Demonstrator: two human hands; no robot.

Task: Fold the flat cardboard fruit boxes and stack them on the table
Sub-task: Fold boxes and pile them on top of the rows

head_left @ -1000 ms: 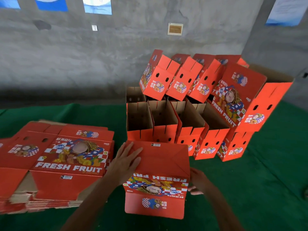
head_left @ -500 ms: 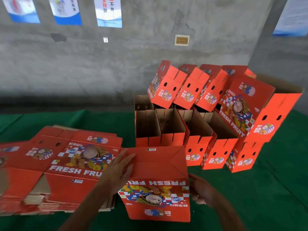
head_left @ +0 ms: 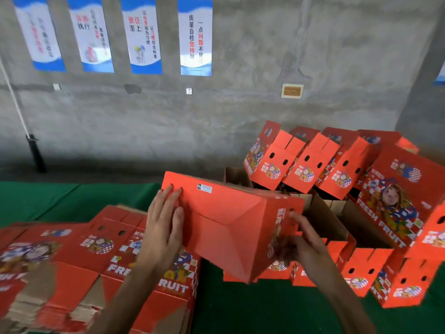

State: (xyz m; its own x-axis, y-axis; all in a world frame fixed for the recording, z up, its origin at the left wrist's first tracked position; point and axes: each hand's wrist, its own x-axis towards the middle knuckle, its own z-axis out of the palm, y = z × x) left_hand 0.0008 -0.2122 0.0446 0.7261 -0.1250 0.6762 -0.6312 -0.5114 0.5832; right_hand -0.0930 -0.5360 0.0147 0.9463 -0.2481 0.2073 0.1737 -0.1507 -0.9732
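Observation:
I hold a folded red fruit box [head_left: 228,220] tilted in the air above the green table [head_left: 252,307], its closed bottom panel facing me. My left hand [head_left: 163,227] presses flat, fingers straight, against the left part of that panel. My right hand [head_left: 305,242] grips the box's printed right side, thumb up near a round hole. A pile of flat unfolded boxes [head_left: 84,256] lies at the left under my left forearm. Folded boxes [head_left: 308,165] stand stacked at the right behind the held one.
A large folded box [head_left: 397,203] reading FRESH FRUIT leans on the stack at the far right. Open brown box interiors [head_left: 337,225] sit just behind my right hand. A grey concrete wall with several posters [head_left: 195,37] runs behind the table.
The box has come up off the table and swung toward the stack on the right, its bottom turning to face me. My head has tilted up, showing more wall.

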